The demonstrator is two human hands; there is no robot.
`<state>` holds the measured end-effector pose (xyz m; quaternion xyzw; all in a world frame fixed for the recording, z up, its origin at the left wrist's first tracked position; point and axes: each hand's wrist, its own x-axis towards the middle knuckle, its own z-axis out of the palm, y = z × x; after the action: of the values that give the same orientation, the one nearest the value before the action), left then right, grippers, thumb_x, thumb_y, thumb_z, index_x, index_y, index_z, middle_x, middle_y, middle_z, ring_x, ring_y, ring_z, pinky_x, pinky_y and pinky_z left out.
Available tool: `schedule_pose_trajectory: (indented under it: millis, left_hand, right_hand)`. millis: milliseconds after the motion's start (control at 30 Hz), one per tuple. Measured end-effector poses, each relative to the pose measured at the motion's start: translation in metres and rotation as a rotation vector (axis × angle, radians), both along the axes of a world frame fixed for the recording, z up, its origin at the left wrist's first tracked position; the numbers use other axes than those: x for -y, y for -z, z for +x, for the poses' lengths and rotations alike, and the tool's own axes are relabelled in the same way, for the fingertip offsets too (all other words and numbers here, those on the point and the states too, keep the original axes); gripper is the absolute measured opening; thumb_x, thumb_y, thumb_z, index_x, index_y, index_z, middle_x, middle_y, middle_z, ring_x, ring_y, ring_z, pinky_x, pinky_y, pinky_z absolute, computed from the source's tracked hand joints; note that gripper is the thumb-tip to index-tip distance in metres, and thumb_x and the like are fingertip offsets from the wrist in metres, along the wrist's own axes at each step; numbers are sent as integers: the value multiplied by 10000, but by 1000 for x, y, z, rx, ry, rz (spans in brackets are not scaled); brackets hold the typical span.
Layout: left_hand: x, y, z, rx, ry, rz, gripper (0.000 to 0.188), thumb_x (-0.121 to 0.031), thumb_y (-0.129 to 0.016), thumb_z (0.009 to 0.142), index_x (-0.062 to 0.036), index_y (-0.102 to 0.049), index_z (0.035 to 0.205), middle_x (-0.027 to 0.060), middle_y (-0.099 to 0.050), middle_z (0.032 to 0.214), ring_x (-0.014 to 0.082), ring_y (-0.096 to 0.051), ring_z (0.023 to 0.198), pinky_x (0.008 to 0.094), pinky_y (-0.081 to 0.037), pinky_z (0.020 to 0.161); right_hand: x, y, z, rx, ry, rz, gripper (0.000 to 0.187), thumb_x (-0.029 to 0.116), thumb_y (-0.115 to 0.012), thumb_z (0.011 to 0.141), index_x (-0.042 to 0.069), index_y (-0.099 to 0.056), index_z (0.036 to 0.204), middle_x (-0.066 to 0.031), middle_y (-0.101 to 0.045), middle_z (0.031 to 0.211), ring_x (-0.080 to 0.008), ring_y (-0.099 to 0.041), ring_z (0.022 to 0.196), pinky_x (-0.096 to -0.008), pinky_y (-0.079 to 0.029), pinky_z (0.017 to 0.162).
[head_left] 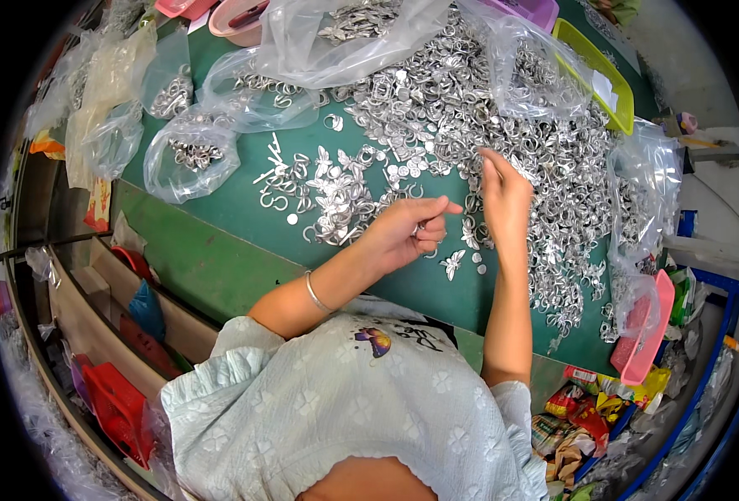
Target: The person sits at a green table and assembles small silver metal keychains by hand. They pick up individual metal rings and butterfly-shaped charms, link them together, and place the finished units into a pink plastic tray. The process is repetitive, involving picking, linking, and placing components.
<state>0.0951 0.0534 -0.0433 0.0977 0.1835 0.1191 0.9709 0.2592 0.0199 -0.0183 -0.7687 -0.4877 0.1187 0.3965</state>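
Note:
Over the green table [219, 204], my left hand [407, 234] is closed, with its fingers curled and the thumb near the extended index finger. Anything inside it is hidden. My right hand [507, 196] reaches to the edge of a large pile of silver metal pieces [561, 209], its fingers bent together; what they hold is too small to make out. Left of my left hand lies a smaller heap of metal pieces [336, 196], some leaf- or butterfly-shaped. Between my wrists rests a loose butterfly-shaped piece [453, 264] beside small round discs [480, 269].
Clear plastic bags [192, 159] with metal pieces lie at the left and back. A lime-green basket [620, 83] stands at the far right, a pink basket [647, 330] at the near right edge. Open drawers [127, 292] flank the table's left, one with a red basket [119, 409].

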Motion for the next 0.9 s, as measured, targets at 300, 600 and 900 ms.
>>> schedule_pose_trajectory:
  millis: [300, 600, 900]
  left_hand:
    - [2, -14, -19, -234, -253, 262, 228, -58, -470, 879, -11, -529, 1094, 23, -527, 878, 41, -400, 556, 168, -307, 433]
    - [-37, 8, -15, -667, -372, 1556, 314, -23, -535, 803, -53, -523, 1115, 76, -534, 1035, 159, -545, 637, 277, -439, 512]
    - [-46, -3, -8, -1115, 9, 1957, 256, -80, -638, 730, -50, -564, 973, 92, -545, 976, 311, -581, 758, 384, -466, 651]
  right_hand:
    - [4, -3, -34, 407, -194, -311, 194, 124, -552, 812, 40, -600, 979, -212, -609, 756, -367, -595, 662, -431, -466, 588]
    - [13, -9, -9, 161, -91, -251, 156, 142, -551, 830, 45, -619, 932, -152, -616, 680, -335, -590, 583, -396, -463, 549]
    - [-42, 11, -3, 694, -54, -374, 164, 214, -572, 810, 50, -584, 820, -148, -603, 626, -318, -601, 575, -387, -464, 504]
